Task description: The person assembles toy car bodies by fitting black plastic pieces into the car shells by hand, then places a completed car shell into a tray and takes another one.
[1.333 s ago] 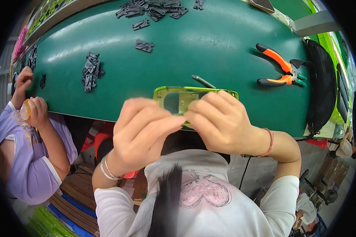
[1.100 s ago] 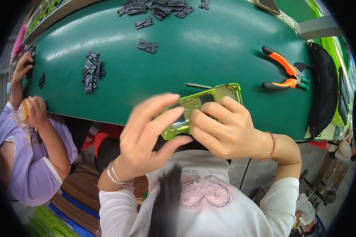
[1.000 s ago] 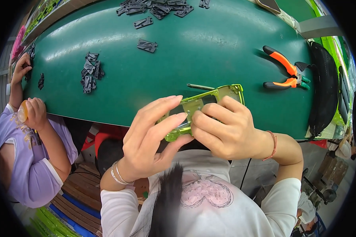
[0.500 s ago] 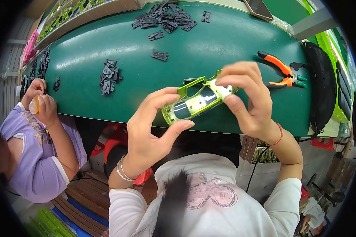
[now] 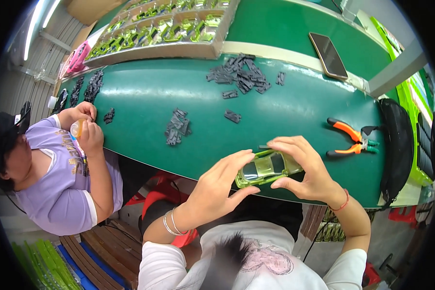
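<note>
A bright green toy car shell (image 5: 265,167) with dark windows is held just above the table's near edge, between my two hands. My left hand (image 5: 222,186) grips its left end, fingertips along the far side and thumb at the near side. Around the right end my right hand (image 5: 307,169) is closed, its fingers over the top and its thumb by the near lower edge. A small part juts from the car's far side, partly hidden by my fingers.
Dark plastic pieces lie in a large pile (image 5: 241,75) and a smaller heap (image 5: 178,126). Orange-handled pliers (image 5: 348,137), a black pouch (image 5: 396,150) and a phone (image 5: 327,55) are to the right. A box of green car shells (image 5: 164,34) stands behind. A co-worker (image 5: 67,169) sits at left.
The view has tilted upward, showing more of the table's far side. My right fingers have closed onto the car's right end. The green piece raised from its far side now sits lower.
</note>
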`<state>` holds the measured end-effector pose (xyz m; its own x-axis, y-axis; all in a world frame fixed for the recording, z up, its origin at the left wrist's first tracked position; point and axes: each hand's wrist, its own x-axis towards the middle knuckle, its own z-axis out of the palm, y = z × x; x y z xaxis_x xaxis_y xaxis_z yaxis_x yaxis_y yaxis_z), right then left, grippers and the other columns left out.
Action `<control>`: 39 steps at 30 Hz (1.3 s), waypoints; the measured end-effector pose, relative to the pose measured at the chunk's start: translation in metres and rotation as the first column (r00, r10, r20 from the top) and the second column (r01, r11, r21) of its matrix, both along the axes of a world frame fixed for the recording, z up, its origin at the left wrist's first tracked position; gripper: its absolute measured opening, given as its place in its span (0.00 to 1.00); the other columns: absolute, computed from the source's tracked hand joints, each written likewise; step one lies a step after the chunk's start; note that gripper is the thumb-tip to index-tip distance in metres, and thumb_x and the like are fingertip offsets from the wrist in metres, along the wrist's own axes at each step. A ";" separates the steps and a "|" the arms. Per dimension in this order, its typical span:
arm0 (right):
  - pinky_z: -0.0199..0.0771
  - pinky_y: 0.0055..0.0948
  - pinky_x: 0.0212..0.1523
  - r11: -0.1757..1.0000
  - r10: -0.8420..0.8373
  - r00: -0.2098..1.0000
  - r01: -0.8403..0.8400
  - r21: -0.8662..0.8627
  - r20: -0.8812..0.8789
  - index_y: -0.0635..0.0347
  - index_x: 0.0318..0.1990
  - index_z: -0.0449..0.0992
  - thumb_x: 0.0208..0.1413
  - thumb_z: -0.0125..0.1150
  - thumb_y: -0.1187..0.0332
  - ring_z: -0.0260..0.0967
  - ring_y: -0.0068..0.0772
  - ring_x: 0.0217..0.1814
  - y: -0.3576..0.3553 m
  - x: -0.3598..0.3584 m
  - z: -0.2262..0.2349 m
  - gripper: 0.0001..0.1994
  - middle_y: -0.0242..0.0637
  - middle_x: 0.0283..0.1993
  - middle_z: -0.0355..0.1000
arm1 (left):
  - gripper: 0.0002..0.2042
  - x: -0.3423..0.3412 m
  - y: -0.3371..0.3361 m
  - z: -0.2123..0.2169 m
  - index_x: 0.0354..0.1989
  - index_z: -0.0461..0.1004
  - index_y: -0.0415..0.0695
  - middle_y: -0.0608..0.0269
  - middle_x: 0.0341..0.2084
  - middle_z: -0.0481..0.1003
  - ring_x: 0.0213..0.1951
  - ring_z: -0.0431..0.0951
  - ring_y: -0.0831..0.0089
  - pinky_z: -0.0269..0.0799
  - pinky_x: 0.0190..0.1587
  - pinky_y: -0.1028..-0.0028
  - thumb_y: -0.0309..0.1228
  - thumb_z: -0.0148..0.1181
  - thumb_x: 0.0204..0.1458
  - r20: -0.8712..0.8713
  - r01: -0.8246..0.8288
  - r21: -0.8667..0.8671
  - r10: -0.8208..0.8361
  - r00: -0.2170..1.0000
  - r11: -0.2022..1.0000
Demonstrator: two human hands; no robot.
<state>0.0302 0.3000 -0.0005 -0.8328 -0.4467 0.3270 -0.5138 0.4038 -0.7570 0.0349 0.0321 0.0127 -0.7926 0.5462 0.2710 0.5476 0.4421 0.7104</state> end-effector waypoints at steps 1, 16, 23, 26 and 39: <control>0.75 0.45 0.59 1.000 -0.016 1.000 0.016 -0.011 -0.018 0.61 0.63 0.77 0.47 0.84 0.56 0.74 0.51 0.58 -0.001 -0.001 -0.002 0.37 0.45 0.61 0.76 | 0.36 -0.001 -0.001 0.001 0.65 0.71 0.37 0.45 0.61 0.78 0.61 0.80 0.48 0.79 0.62 0.59 0.31 0.82 0.48 -0.012 0.009 -0.022 -0.009 1.000 1.000; 0.69 0.47 0.67 0.976 -0.219 0.943 0.209 -0.066 -0.249 0.65 0.68 0.70 0.57 0.76 0.65 0.65 0.56 0.69 -0.010 -0.010 0.011 0.33 0.56 0.72 0.64 | 0.16 -0.027 -0.037 0.024 0.41 0.83 0.42 0.47 0.52 0.82 0.51 0.85 0.54 0.82 0.53 0.62 0.31 0.83 0.47 0.008 -0.135 0.119 0.135 0.991 0.984; 0.74 0.42 0.54 0.980 0.106 0.968 -0.063 0.189 -0.227 0.62 0.55 0.77 0.51 0.72 0.77 0.72 0.46 0.53 -0.038 -0.044 0.003 0.22 0.42 0.56 0.74 | 0.17 -0.233 -0.107 0.064 0.26 0.77 0.39 0.38 0.41 0.83 0.47 0.84 0.43 0.79 0.51 0.58 0.36 0.80 0.49 -0.608 -0.476 0.083 0.423 0.672 0.875; 0.73 0.39 0.50 0.950 0.193 0.952 -0.120 0.288 -0.239 0.60 0.53 0.79 0.52 0.70 0.77 0.73 0.40 0.50 -0.034 -0.052 -0.003 0.19 0.37 0.55 0.75 | 0.19 -0.348 -0.169 0.062 0.25 0.78 0.41 0.47 0.28 0.80 0.34 0.82 0.47 0.76 0.40 0.53 0.43 0.78 0.52 -0.653 -0.702 -0.049 0.509 0.560 0.710; 0.64 0.30 0.38 0.956 0.050 0.997 -0.030 0.291 -0.062 0.56 0.53 0.82 0.45 0.65 0.79 0.68 0.30 0.36 -0.024 -0.079 0.000 0.23 0.31 0.46 0.74 | 0.23 -0.592 -0.312 0.015 0.32 0.84 0.39 0.40 0.34 0.84 0.42 0.85 0.43 0.79 0.49 0.51 0.51 0.77 0.51 -0.614 -0.939 -0.209 0.711 0.343 0.273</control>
